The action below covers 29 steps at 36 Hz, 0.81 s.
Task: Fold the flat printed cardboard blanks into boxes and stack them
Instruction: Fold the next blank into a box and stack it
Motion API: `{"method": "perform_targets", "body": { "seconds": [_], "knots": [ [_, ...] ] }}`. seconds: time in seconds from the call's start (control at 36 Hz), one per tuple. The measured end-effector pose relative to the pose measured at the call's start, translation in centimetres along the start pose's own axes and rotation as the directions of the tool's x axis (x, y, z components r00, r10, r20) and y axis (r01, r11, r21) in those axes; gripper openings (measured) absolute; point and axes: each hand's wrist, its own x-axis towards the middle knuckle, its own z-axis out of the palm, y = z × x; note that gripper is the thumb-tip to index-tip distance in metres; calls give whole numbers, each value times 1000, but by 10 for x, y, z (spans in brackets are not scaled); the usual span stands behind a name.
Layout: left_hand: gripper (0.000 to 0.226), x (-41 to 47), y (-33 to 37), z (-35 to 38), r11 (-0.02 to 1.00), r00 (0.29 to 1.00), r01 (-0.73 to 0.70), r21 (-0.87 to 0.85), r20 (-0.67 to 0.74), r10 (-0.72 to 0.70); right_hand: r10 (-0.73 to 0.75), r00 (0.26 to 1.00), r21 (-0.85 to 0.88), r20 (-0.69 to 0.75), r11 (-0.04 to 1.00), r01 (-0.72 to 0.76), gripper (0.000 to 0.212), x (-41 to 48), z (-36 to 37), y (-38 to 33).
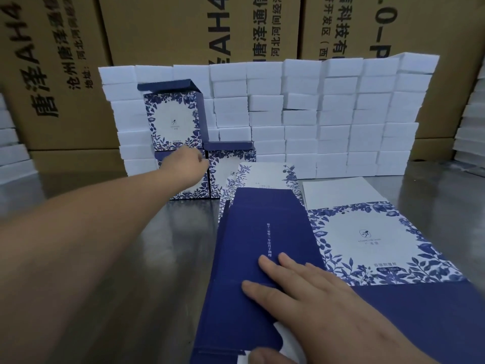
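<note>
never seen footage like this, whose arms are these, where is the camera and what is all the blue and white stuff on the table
There is no machine here: a person works with bare hands, and the single picture comes from a camera worn on their head, looking forward and down. The left hand reaches far out to three folded boxes, blue-and-white floral, one stacked on another and one beside them. Its fingers are blurred, so I cannot tell whether it grips anything. The right hand lies flat, fingers straight, on a pile of flat blanks near the person on the metal table. Behind stand a wall of white blocks and brown cartons.
</note>
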Motion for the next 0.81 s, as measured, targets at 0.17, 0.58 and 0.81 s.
{"method": "perform_targets", "body": {
  "seconds": [0.17,0.58,0.81],
  "knots": [
    [24,-66,39,-3,850,987,90,-519,-66,-144,-129,969,207,210,975,85,81,-5,-8,2],
    [24,-217,61,-31,-110,886,410,-905,424,-186,-30,998,378,-48,925,46,50,-15,-38,-6],
    [21,-237,57,-31,-68,910,362,-930,368,-188,602,725,898,-336,437,53,16,-12,-86,84]
  ]
}}
